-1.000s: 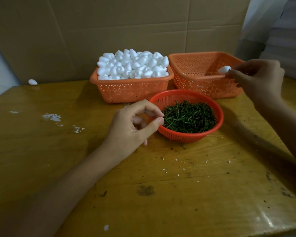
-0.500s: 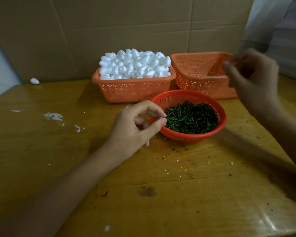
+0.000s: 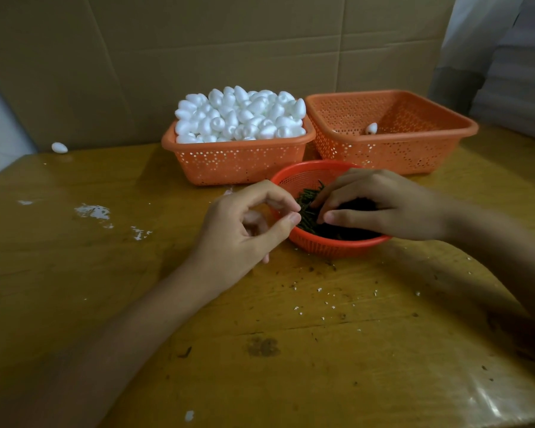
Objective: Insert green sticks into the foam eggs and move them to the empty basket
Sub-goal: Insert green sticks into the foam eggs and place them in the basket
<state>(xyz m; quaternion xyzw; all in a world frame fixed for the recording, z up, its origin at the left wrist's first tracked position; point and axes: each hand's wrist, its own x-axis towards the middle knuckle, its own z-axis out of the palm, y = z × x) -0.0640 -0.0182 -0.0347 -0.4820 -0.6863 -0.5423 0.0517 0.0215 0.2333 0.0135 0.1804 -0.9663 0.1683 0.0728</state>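
- My right hand [image 3: 380, 205] is down in the round red basket [image 3: 331, 247]. The fingers curl into the green sticks [image 3: 308, 211] and the thumb lies stretched out along the near side. The fingertips are buried in the pile, so I cannot tell whether they have pinched a stick.
- My left hand [image 3: 247, 223] is at the left rim of that same basket. The thumb and forefinger tips are drawn almost together in a ring, and the other fingers are tucked below. There may be something thin between the tips, but the view is too dim to tell.
- The sticks lie heaped in the round basket, dark under my right palm.
- Behind it, to the left, the foam eggs [image 3: 241, 115] are piled above the rim of the full basket [image 3: 238, 162].
- Just beside that one, to the right, stands the second square basket [image 3: 393, 152]. A single egg [image 3: 372, 128] lies inside it against the near wall.
- A stray egg [image 3: 59, 147] sits well apart at the far left edge of the table [image 3: 291, 350].
- White crumbs [image 3: 93, 211] are scattered on the wood, and a cardboard sheet [image 3: 229, 41] stands behind.
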